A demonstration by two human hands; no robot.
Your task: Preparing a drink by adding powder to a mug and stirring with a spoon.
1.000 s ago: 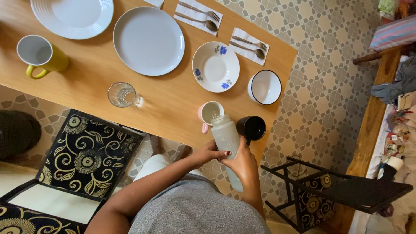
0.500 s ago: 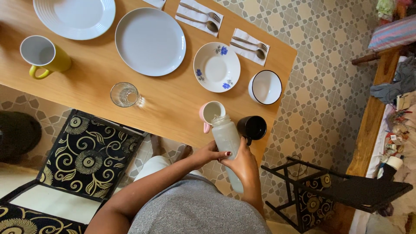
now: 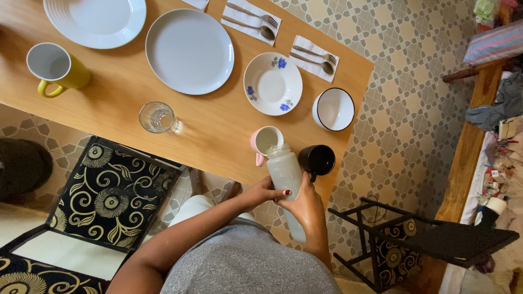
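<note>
Only the view has drifted slightly: the yellow mug [image 3: 56, 68], the drinking glass [image 3: 156, 117] and the plates sit a touch further right than a second ago.

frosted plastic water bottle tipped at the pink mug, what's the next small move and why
Probably hold the tilt and keep the mouth over the mug. Both hands, the left hand and the right hand, grip the frosted plastic water bottle, whose open mouth sits at the rim of the pink ceramic mug. The black mug stands close beside it, so any sideways drift risks a spill.
</note>
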